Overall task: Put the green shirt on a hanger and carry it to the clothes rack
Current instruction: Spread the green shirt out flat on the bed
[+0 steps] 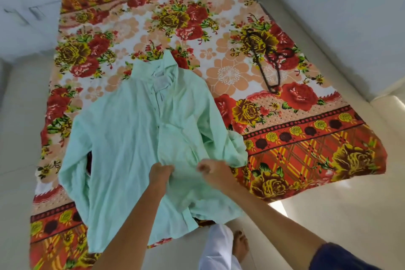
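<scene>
Shirt [135,138], pale mint green, lies rumpled; both hands' fingers [167,169] pinch its front.

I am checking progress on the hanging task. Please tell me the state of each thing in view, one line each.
green shirt: spread on the bed, collar away from the person, not on a hanger.
hanger: dark, lying on the bedsheet, apart from the shirt, untouched.
left hand: grips the shirt front.
right hand: curled on the shirt fabric, blurred.
bedsheet: floral, covers the bed.
</scene>
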